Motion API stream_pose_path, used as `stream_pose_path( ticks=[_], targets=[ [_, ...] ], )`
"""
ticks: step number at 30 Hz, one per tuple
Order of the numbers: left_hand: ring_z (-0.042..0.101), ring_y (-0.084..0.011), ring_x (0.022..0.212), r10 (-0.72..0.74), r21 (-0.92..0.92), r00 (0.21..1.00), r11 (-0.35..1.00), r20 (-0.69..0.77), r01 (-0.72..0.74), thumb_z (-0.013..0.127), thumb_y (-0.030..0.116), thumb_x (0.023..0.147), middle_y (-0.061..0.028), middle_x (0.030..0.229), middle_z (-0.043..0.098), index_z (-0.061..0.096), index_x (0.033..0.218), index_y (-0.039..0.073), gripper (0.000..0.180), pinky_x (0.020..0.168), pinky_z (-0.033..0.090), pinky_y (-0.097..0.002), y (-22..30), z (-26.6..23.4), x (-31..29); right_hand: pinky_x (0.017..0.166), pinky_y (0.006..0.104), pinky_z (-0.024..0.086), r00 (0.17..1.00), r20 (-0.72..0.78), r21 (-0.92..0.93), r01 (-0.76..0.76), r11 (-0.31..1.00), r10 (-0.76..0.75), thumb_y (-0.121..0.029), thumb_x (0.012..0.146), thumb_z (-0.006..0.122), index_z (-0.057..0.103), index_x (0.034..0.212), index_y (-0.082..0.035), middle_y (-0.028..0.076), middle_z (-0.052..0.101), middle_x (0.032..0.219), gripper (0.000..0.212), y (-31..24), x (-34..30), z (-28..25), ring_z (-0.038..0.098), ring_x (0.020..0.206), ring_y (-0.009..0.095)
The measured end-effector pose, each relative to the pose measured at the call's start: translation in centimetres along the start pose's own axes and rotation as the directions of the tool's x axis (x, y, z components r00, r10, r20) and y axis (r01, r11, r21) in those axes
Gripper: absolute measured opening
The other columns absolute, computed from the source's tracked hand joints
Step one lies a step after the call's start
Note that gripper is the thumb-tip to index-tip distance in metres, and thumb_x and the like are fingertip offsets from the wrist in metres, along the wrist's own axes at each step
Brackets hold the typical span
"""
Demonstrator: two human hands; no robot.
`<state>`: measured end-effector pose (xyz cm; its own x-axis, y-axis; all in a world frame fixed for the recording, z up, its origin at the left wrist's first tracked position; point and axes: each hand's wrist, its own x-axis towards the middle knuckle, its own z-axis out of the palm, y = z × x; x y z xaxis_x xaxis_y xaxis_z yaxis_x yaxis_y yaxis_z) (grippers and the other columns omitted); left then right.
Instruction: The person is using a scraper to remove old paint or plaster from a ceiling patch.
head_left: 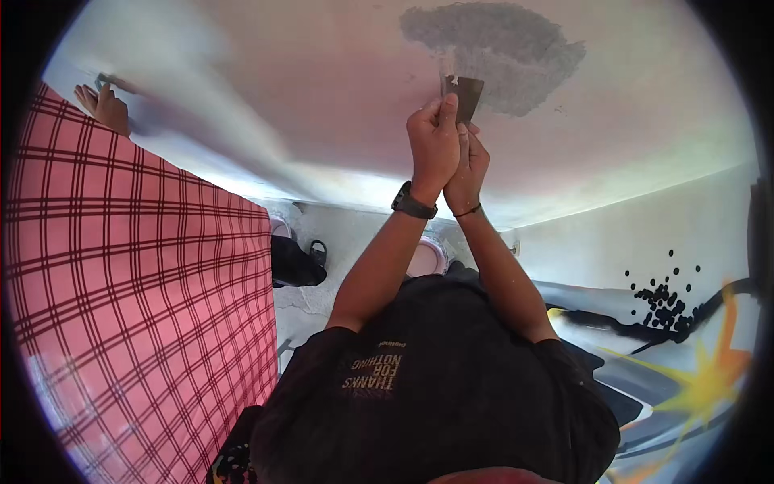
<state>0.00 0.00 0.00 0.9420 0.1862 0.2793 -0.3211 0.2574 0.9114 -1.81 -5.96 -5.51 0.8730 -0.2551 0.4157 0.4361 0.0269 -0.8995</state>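
Note:
Both of my hands are raised and pressed close together against the wall in front of me. My left hand (435,137), with a dark watch on its wrist, is closed at a putty knife (468,98), its thumb along the blade's left edge. My right hand (468,168), with a thin dark band on the wrist, grips at the lower end of the same putty knife; the handle is hidden by my fingers. A small white dab of filler (454,80) sits on the dark blade. Just above and right of it, a rough grey filler patch (524,56) covers part of the wall (322,81).
At the left stands a person in a pink plaid shirt (145,266), whose hand (105,106) holds a flat tool to the wall. Their sandalled foot (318,253) is on the floor below. A pinkish bucket (427,256) stands below my arms. A painted side wall (629,210) is at right.

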Motion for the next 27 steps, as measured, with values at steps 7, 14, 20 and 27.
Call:
stream_pose_path(
  ticks=[7, 14, 20, 27],
  targets=[
    [0.061, -0.0119, 0.054, -0.017, 0.025, 1.0, 1.0, -0.009, 0.017, 0.054, 0.024, 0.103, -0.0091, 0.06, 0.064, 0.059, 0.071, -0.003, 0.042, 0.05, 0.045, -0.0256, 1.2, -2.5, 1.4, 0.068, 0.0295, 0.049, 0.997, -0.077, -0.033, 0.025, 0.999, -0.028, -0.018, 0.105, 0.046, 0.066, 0.102, 0.007, 0.012, 0.069, 0.083, 0.032, -0.8, 0.0, 3.6, 0.059, 0.075, 0.012],
    [0.06, -0.0115, 0.052, 0.027, 0.017, 1.0, 0.999, 0.003, -0.027, 0.055, 0.024, 0.103, -0.008, 0.058, 0.063, 0.057, 0.068, -0.002, 0.043, 0.048, 0.044, -0.0258, 1.0, -4.3, 2.1, 0.072, 0.0251, 0.046, 0.993, -0.075, -0.06, 0.089, 0.994, -0.093, -0.018, 0.107, 0.042, 0.063, 0.1, 0.006, 0.005, 0.062, 0.088, 0.033, -1.6, -0.4, 5.6, 0.054, 0.082, 0.008],
    [0.061, -0.0123, 0.052, -0.014, 0.001, 1.0, 1.0, 0.019, 0.014, 0.055, 0.024, 0.102, -0.0065, 0.056, 0.06, 0.056, 0.067, -0.001, 0.043, 0.048, 0.044, -0.0262, 4.4, -5.5, 2.5, 0.069, 0.0258, 0.046, 0.997, -0.055, -0.088, 0.049, 0.995, -0.054, -0.02, 0.107, 0.042, 0.065, 0.098, 0.005, 0.005, 0.062, 0.084, 0.035, -3.5, -0.4, 7.5, 0.053, 0.078, 0.008],
    [0.063, -0.0136, 0.053, 0.042, 0.057, 0.999, 0.997, 0.015, -0.043, 0.054, 0.023, 0.103, -0.0076, 0.058, 0.062, 0.057, 0.07, -0.003, 0.042, 0.048, 0.045, -0.0265, 4.7, -7.1, 3.3, 0.068, 0.0256, 0.045, 0.999, -0.046, -0.009, -0.024, 1.0, 0.024, -0.02, 0.107, 0.042, 0.063, 0.093, 0.004, 0.001, 0.06, 0.078, 0.035, -3.2, -0.4, 9.3, 0.051, 0.075, 0.007]
  ],
)
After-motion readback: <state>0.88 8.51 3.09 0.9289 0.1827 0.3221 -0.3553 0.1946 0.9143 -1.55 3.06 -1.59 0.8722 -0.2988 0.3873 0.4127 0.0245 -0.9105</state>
